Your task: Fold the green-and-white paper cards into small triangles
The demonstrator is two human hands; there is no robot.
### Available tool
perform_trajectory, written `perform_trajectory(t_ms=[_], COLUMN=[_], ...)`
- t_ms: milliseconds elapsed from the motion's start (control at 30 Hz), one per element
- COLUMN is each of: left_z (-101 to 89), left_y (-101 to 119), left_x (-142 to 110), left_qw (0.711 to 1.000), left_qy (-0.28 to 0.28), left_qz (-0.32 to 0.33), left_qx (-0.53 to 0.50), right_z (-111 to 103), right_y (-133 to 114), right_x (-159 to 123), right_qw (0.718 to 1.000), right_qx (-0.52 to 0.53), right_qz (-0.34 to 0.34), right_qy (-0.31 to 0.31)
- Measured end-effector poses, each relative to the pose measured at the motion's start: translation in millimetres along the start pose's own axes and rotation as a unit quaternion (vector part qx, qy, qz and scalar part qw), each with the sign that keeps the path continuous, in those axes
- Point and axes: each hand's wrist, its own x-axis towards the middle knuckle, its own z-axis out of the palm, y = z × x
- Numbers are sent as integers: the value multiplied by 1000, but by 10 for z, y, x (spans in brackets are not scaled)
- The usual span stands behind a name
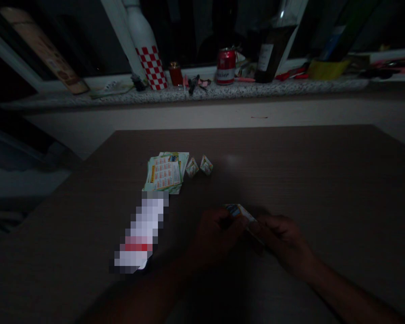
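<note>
Over the middle of the table, my left hand [219, 229] and my right hand [283, 238] both pinch a small folded piece of printed paper [245, 211]. Its upper edge shows blue and white print; fingers hide much of the rest. Beyond my left hand lie two small folded paper pieces [192, 167], side by side. Left of them is a loose pile of green-edged printed paper sheets [165, 173], with rows of small grids on the top one. Nearer to me, a phone-like object [141, 231] lies with a bright, blurred-out face.
Behind the brown table [307, 157] runs a stone windowsill [114, 96]. On it stand a red-and-white checked bottle [151, 63], a red can [226, 67], a dark bottle [266, 58], a small red jar [175, 74] and a yellow container [329, 69]. The light is dim.
</note>
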Motion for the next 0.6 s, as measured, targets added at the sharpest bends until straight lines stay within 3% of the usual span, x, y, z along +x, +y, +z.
perform_trajectory(t_ms=[233,433,600], left_z=[12,-15,-39], left_y=[82,29,6], left_x=[-15,-4,9], left_qw=[987,993,998], left_qy=[33,24,-28], left_qz=[79,65,33], left_qx=[136,94,44], right_z=[-5,-20,-19], right_y=[-39,-64,-61], right_x=[16,20,5], right_qw=[999,999,999], right_qx=[-38,-20,-6], right_qz=[11,42,41], right_qy=[2,-9,-31])
